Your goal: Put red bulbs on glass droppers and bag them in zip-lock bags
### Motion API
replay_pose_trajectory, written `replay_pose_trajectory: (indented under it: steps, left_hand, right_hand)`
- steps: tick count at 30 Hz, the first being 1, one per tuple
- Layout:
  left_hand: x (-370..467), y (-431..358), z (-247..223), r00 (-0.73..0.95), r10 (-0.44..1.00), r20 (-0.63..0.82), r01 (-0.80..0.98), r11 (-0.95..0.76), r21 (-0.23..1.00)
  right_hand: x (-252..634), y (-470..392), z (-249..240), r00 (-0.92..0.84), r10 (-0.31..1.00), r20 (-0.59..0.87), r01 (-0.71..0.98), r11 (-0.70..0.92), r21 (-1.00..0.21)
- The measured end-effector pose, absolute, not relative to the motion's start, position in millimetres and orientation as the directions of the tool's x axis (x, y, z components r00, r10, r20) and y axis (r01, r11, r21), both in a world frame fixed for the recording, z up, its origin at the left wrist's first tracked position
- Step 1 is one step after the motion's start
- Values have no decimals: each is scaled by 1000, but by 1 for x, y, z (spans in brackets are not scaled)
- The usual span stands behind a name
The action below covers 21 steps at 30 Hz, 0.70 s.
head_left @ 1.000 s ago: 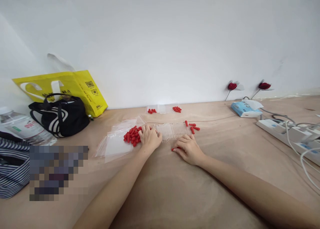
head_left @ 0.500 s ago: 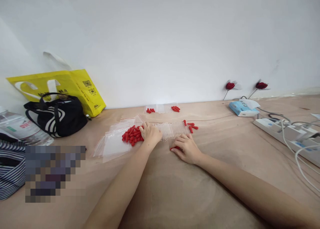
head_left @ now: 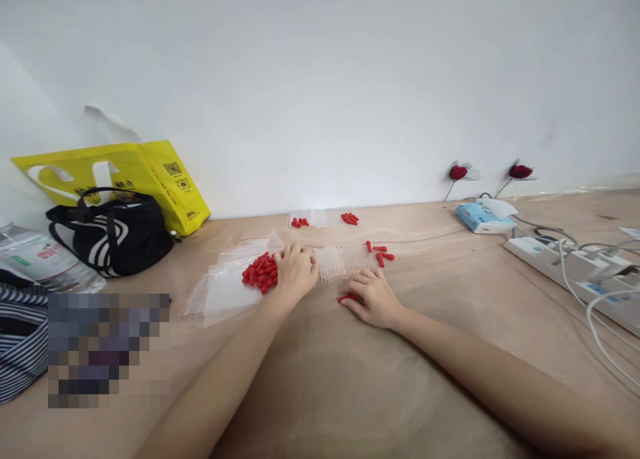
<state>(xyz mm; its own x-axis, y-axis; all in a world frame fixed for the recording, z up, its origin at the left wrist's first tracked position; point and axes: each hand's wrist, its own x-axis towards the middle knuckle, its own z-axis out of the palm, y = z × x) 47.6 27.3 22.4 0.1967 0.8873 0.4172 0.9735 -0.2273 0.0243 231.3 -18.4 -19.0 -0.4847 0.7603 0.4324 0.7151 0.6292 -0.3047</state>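
Note:
My left hand (head_left: 296, 272) is between a pile of red rubber bulbs (head_left: 260, 272) and a row of thin clear tubes (head_left: 343, 263). Its fingers curl down at the row's left end, and whatever they hold is hidden. Just in front of the row, my right hand (head_left: 374, 300) rests on the table with its fingers closed over a red rubber bulb (head_left: 347, 298), which shows partly beside the thumb. The pile lies on fanned clear zip bags (head_left: 227, 295). Several loose red bulbs (head_left: 381, 255) lie at the row's right end.
Flat bags with red bulbs (head_left: 300, 223) lie by the wall. At left are a yellow bag (head_left: 170, 179), a black bag (head_left: 135, 235) and wrapped bottles (head_left: 50, 262). A tissue pack (head_left: 483, 219), power strip (head_left: 565, 272) with cables and two fabric roses (head_left: 458, 172) are at right.
My left hand has shifted slightly left and its fingers have curled differently, with the thumb now at the right side. My right hand stays nearly in place over the red bulb.

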Motion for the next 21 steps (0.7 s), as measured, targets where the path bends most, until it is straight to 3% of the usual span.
replay_pose_trajectory:
  steps: [3, 6, 14, 21]
  left_hand:
    - [30, 8, 18, 462, 772, 436, 844, -534, 51]
    - [15, -8, 8, 583, 717, 382, 746, -659, 97]
    - [6, -14, -12, 525, 775, 351, 749, -617, 241]
    - [23, -20, -11, 478, 810, 340, 766, -574, 290]
  right_hand:
    - [235, -18, -18, -469, 773, 427, 726, 613, -312]
    - [236, -18, -17, -470, 780, 413, 722, 609, -329]
    - [238, -16, -19, -468, 779, 417, 715, 611, -339]
    - [238, -16, -20, -487, 760, 430, 702, 634, -326]
